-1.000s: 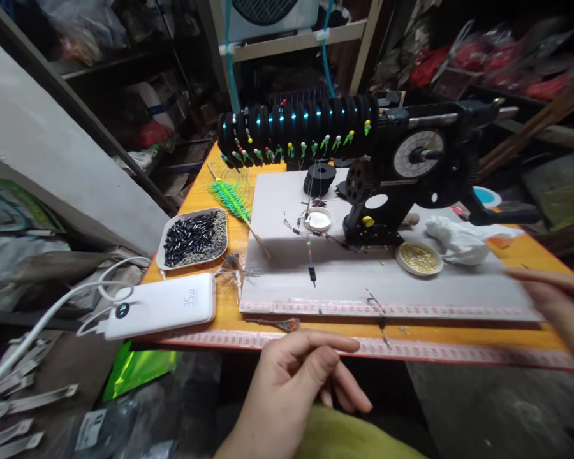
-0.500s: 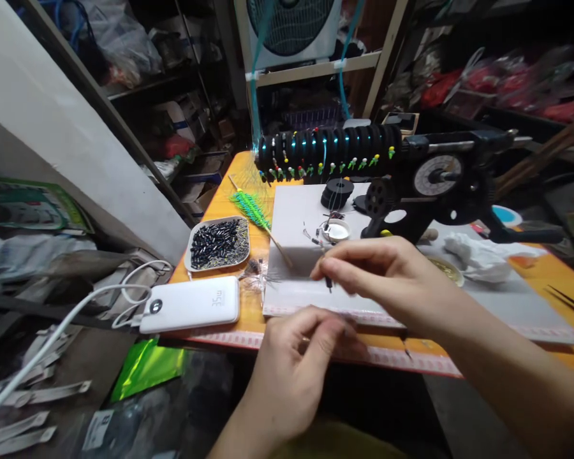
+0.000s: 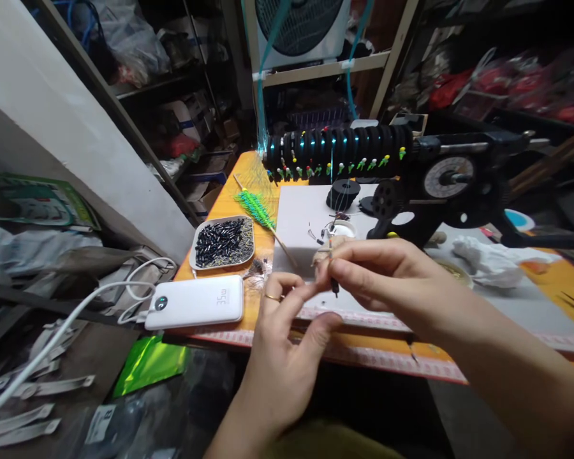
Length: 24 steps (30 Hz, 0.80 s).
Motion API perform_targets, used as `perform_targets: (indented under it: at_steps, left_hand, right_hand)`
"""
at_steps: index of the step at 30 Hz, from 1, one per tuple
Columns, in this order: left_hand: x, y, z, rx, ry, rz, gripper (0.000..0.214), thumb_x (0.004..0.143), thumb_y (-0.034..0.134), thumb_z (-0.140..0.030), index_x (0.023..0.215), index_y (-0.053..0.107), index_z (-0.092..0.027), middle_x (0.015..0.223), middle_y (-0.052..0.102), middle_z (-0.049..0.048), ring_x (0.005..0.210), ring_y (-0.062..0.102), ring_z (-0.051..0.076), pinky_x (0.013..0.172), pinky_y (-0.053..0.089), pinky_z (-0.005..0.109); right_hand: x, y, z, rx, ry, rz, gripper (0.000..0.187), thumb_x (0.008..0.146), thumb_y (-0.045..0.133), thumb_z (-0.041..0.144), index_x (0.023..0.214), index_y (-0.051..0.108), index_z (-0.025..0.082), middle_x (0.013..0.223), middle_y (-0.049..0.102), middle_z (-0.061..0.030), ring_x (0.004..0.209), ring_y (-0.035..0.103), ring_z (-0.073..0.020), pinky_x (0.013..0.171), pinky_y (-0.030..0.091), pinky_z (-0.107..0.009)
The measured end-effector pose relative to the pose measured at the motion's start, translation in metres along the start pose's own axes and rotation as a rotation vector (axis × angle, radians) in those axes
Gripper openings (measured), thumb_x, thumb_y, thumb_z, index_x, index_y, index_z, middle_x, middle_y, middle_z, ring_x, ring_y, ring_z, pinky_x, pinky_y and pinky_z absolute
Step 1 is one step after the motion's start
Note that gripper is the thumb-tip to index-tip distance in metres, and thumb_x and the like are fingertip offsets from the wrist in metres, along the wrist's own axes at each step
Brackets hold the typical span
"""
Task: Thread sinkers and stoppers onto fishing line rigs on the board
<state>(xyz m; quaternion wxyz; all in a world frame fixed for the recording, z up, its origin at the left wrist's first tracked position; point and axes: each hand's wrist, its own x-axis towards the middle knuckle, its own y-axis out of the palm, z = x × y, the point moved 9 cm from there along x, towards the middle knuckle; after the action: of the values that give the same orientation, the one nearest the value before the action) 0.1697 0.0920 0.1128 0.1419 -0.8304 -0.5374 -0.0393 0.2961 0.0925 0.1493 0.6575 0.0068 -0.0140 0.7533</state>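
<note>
My right hand (image 3: 382, 271) hovers above the white board (image 3: 310, 210), pinching a thin line with a small dark sinker (image 3: 334, 287) that hangs below its fingertips. From below, my left hand (image 3: 287, 331), a ring on one finger, meets it with fingertips pinched at the same line. A fine thread rises from the pinch toward the black winding machine (image 3: 435, 185) and its row of black spools (image 3: 339, 143), each with a small coloured float. A tray of black tubes (image 3: 224, 242) lies to the left, beside a white power bank (image 3: 196, 303).
On the board sit a black reel (image 3: 343, 193), a small white dish (image 3: 337, 228) and loose line pieces. A green-bristled stick (image 3: 256, 210) lies on the orange table (image 3: 229, 204). Crumpled white paper (image 3: 492, 258) is at right. Shelves and a fan (image 3: 301, 19) stand behind.
My right hand came in from the far right and took up the line with the sinker. My left hand rose from my lap to pinch it too. The view shifted left and up.
</note>
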Motion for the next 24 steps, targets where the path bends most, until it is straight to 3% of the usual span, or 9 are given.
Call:
perform_targets:
  at_steps: [3, 6, 10, 14, 18, 21, 24]
  left_hand:
    - [-0.003, 0.018, 0.000, -0.091, -0.064, 0.157, 0.024, 0.097, 0.057, -0.036, 0.087, 0.073, -0.021, 0.113, 0.054, 0.0075, 0.112, 0.051, 0.022, 0.092, 0.045, 0.029]
    - [-0.020, 0.041, 0.007, -0.376, -0.154, 0.330, 0.033, 0.096, 0.058, -0.041, 0.077, 0.066, -0.015, 0.100, 0.060, 0.0085, 0.101, 0.055, 0.020, 0.090, 0.043, 0.030]
    - [-0.043, 0.063, 0.024, -0.834, -0.250, 0.398, 0.039, 0.093, 0.062, -0.045, 0.072, 0.060, -0.012, 0.068, 0.057, 0.0043, 0.070, 0.055, 0.013, 0.072, 0.042, 0.026]
    - [-0.056, 0.079, 0.038, -1.169, -0.327, 0.427, 0.040, 0.092, 0.063, -0.042, 0.067, 0.055, -0.013, 0.053, 0.050, 0.0003, 0.050, 0.048, 0.009, 0.053, 0.035, 0.020]
    - [-0.060, 0.083, 0.055, -1.123, -0.429, 0.359, 0.043, 0.092, 0.062, -0.046, 0.069, 0.062, -0.010, 0.050, 0.054, 0.0017, 0.046, 0.048, 0.007, 0.048, 0.031, 0.018]
    - [-0.062, 0.079, 0.056, -1.082, -0.462, 0.353, 0.047, 0.092, 0.061, -0.052, 0.071, 0.066, -0.010, 0.048, 0.055, 0.0018, 0.045, 0.047, 0.007, 0.048, 0.031, 0.018]
    - [-0.058, 0.065, 0.050, -0.791, -0.442, 0.386, 0.042, 0.092, 0.061, -0.049, 0.079, 0.073, -0.011, 0.062, 0.065, 0.0056, 0.058, 0.056, 0.011, 0.059, 0.040, 0.021]
  right_hand:
    - [0.001, 0.007, -0.009, 0.174, 0.079, 0.049, 0.027, 0.090, 0.067, 0.042, 0.086, 0.070, 0.016, 0.070, 0.060, 0.0011, 0.043, 0.036, -0.0007, 0.037, 0.024, -0.012]
    - [0.000, 0.014, -0.022, 0.451, 0.176, 0.085, 0.024, 0.089, 0.068, 0.041, 0.087, 0.066, 0.017, 0.076, 0.070, -0.0020, 0.039, 0.050, -0.0021, 0.035, 0.035, -0.011]
    - [0.001, 0.014, -0.034, 0.593, 0.222, 0.035, 0.023, 0.085, 0.074, 0.036, 0.080, 0.064, 0.017, 0.056, 0.063, 0.0030, 0.036, 0.053, -0.0035, 0.034, 0.038, -0.008]
    - [0.000, 0.013, -0.040, 0.592, 0.221, -0.002, 0.023, 0.088, 0.071, 0.037, 0.080, 0.064, 0.016, 0.057, 0.063, 0.0036, 0.036, 0.053, -0.0019, 0.033, 0.037, -0.005]
    - [-0.002, 0.012, -0.042, 0.564, 0.216, 0.005, 0.025, 0.086, 0.074, 0.038, 0.082, 0.064, 0.016, 0.062, 0.068, 0.0002, 0.037, 0.054, -0.0032, 0.034, 0.038, -0.007]
    - [-0.004, 0.008, -0.042, 0.537, 0.206, 0.008, 0.025, 0.085, 0.073, 0.040, 0.081, 0.065, 0.016, 0.067, 0.071, -0.0018, 0.036, 0.052, -0.0028, 0.034, 0.036, -0.009]
    - [-0.006, 0.000, -0.042, 0.411, 0.187, -0.003, 0.024, 0.087, 0.071, 0.041, 0.085, 0.071, 0.017, 0.079, 0.072, -0.0032, 0.041, 0.048, -0.0004, 0.037, 0.034, -0.010]
